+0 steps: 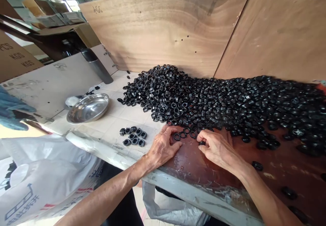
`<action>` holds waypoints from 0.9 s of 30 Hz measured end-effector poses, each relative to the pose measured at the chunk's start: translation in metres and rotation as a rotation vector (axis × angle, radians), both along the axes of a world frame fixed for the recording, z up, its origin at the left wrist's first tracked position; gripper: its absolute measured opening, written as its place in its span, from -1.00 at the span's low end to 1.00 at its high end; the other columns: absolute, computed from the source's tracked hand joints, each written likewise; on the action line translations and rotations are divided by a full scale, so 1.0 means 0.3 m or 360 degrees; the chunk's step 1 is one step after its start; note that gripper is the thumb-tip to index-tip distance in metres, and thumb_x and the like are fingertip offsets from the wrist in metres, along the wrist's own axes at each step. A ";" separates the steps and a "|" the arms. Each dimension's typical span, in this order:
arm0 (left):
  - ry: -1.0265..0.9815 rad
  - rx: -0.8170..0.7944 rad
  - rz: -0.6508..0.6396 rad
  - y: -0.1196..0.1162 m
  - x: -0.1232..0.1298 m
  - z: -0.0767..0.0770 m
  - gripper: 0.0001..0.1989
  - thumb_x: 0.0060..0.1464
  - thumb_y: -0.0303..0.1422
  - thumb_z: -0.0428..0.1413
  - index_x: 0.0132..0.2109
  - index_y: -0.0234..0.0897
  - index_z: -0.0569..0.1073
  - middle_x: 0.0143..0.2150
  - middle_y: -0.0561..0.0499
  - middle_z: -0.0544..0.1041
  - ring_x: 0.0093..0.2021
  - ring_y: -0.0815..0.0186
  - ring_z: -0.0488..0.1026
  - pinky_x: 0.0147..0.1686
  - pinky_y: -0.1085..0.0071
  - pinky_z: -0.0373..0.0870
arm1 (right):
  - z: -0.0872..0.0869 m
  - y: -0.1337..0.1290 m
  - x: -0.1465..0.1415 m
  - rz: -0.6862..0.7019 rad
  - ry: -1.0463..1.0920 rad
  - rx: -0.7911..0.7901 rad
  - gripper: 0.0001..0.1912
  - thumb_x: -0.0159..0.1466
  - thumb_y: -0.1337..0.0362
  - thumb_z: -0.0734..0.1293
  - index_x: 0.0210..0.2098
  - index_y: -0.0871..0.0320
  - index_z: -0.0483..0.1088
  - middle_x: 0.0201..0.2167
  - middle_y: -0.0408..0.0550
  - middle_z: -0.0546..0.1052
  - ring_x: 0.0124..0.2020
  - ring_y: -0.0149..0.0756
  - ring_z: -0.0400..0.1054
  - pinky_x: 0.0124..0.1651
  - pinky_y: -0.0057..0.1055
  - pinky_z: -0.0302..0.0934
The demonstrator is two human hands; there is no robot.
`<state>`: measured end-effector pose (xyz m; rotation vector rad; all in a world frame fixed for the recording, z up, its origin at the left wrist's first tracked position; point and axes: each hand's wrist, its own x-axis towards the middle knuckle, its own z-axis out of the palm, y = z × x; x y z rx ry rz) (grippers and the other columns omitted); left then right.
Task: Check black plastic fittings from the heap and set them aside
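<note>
My left hand (164,145) rests at the edge of the red-brown sheet (188,161), fingers apart, with nothing visible between them. Just right of its fingertips lie several loose black rings (182,135). My right hand (216,146) pinches a small black cap (202,143) between thumb and fingers, close above the sheet. Behind both hands stretches a large heap of black rings (163,93), which runs into black caps (254,100) on the right. To the left of my left hand, a small group of black parts (134,136) sits in rough rows on the pale surface.
A shallow metal bowl (89,108) stands at the left, with a dark bottle (98,66) leaning behind it. Wooden boards (165,32) wall off the back. White sacks (51,181) hang below the front edge at left. A blue glove (15,107) lies at far left.
</note>
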<state>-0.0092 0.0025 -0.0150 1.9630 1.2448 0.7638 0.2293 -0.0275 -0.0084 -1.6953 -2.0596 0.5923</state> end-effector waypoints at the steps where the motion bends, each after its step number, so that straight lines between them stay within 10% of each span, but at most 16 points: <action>1: 0.0015 0.0056 -0.0016 0.004 0.004 -0.009 -0.63 0.09 -0.44 0.22 0.06 -0.21 0.49 -0.02 -0.05 0.49 -0.36 0.36 0.43 -0.29 0.33 0.48 | -0.001 0.001 0.000 -0.0010 -0.0014 -0.0027 -0.86 0.14 0.40 0.32 -0.31 0.06 0.46 -0.48 -0.18 0.51 -0.52 -0.35 0.33 -0.40 -0.43 0.11; 6: -0.0038 0.0265 -0.0025 0.007 0.006 -0.053 -0.79 0.08 -0.47 0.21 -0.10 -0.23 0.51 -0.04 -0.08 0.55 -0.21 0.26 0.51 -0.15 0.29 0.50 | 0.030 0.009 -0.020 -0.0010 0.0141 -0.0208 -0.79 0.23 0.32 0.27 -0.19 0.09 0.52 -0.38 -0.13 0.54 -0.43 -0.31 0.39 -0.32 -0.38 0.21; 16: -0.1089 -0.0826 -0.0198 -0.008 0.008 0.046 -0.77 0.08 -0.38 0.29 -0.12 -0.30 0.50 0.05 -0.12 0.54 -0.11 0.27 0.52 -0.09 0.37 0.44 | 0.060 -0.005 -0.082 -0.0009 0.0839 -0.0095 -0.84 0.29 0.24 0.34 -0.15 0.04 0.54 -0.11 -0.10 0.59 -0.12 -0.27 0.50 -0.10 -0.39 0.37; 27: -0.1324 -0.0994 -0.0186 -0.019 0.016 0.064 -0.72 -0.01 -0.41 0.39 -0.13 -0.29 0.57 -0.10 -0.02 0.58 -0.11 0.31 0.54 -0.03 0.40 0.45 | 0.096 -0.024 -0.136 -0.0044 0.0761 0.0215 -0.91 0.26 0.32 0.42 -0.23 0.09 0.55 -0.34 -0.14 0.64 -0.36 -0.34 0.53 -0.27 -0.48 0.40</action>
